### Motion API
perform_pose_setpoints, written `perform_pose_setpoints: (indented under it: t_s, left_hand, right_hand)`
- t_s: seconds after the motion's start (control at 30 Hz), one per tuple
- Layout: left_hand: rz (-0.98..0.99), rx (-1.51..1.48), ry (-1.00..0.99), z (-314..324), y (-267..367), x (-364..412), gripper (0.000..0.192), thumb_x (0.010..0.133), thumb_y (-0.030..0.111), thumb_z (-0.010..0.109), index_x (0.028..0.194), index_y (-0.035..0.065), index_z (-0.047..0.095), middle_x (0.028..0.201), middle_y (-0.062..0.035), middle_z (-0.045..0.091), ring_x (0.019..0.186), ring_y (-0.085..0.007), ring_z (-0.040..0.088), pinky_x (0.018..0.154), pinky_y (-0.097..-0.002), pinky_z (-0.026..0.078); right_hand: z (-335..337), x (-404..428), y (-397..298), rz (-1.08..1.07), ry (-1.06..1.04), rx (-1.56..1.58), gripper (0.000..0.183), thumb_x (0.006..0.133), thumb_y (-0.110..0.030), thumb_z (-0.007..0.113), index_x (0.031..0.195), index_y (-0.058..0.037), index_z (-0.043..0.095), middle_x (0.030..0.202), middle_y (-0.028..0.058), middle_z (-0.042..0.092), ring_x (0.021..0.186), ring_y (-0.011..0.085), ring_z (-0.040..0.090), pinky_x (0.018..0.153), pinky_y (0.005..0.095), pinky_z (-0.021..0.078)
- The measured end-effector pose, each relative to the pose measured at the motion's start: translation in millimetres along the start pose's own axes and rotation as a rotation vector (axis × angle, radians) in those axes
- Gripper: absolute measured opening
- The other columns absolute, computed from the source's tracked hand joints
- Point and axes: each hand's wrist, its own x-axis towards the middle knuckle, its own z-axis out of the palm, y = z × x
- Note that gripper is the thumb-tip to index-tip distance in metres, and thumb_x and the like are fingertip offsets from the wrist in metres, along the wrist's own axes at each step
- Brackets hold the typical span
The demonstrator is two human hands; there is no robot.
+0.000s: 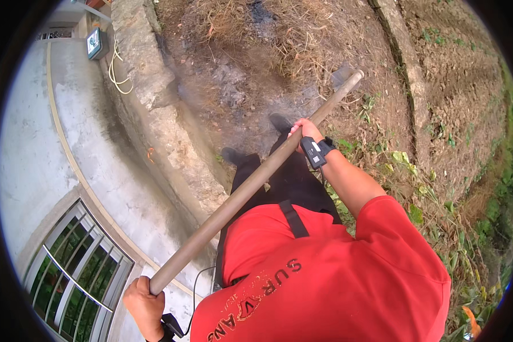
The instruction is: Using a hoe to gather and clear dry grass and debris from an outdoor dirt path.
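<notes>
Both my hands are closed around the long wooden handle (231,201) of a hoe, which runs diagonally across my body. My left hand (143,301) grips the butt end, low at the left. Farther up the shaft, in front of my legs, my right hand (304,129) holds it. The hoe's metal blade (340,78) is at the far end, low over bare soil or touching it; I cannot tell which. Beside the blade lies a heap of dry straw (301,47) on the dirt.
A rough stone wall (166,124) runs close along my left, with a house wall and a barred window (77,273) beyond. A pale cable loop (119,68) hangs by a floodlight (95,43). At right are leafy plants (414,192) and a low concrete kerb (414,81) bordering tilled soil.
</notes>
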Motion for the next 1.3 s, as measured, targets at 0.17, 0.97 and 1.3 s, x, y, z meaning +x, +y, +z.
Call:
perform_pose_setpoints:
  t_s: [0.17,0.97,1.3]
  left_hand:
    - [-0.002,-0.029,0.04,19,-52,-10,0.017,0.047,0.002,0.056,0.058,0.0042,0.043,0.056,-0.0131,0.045,0.053,-0.0343,0.045,0.047,-0.0408,0.035]
    - [0.156,-0.037,0.219,78,-103,20,0.019,0.048,0.006,0.06,0.061,0.0062,0.045,0.057,-0.0107,0.047,0.055,-0.032,0.048,0.05,-0.039,0.038]
    - [0.193,-0.049,0.159,85,-14,30,0.024,0.049,0.007,0.062,0.064,0.0074,0.044,0.058,-0.0097,0.047,0.053,-0.0323,0.047,0.047,-0.0404,0.037]
  right_hand:
    - [17,-5,49,-0.051,-0.01,-0.019,0.008,0.075,-0.013,0.043,0.073,-0.0059,0.041,0.057,0.0074,0.045,0.051,0.0203,0.046,0.051,0.0339,0.0433]
    - [22,-11,68,-0.077,0.043,0.246,0.01,0.073,-0.013,0.047,0.066,-0.0103,0.041,0.056,0.0014,0.041,0.049,0.0157,0.043,0.05,0.0314,0.0413]
    - [4,38,-23,-0.299,-0.169,0.072,0.01,0.077,-0.015,0.044,0.072,-0.0061,0.043,0.056,0.006,0.045,0.051,0.0194,0.047,0.05,0.0338,0.0446]
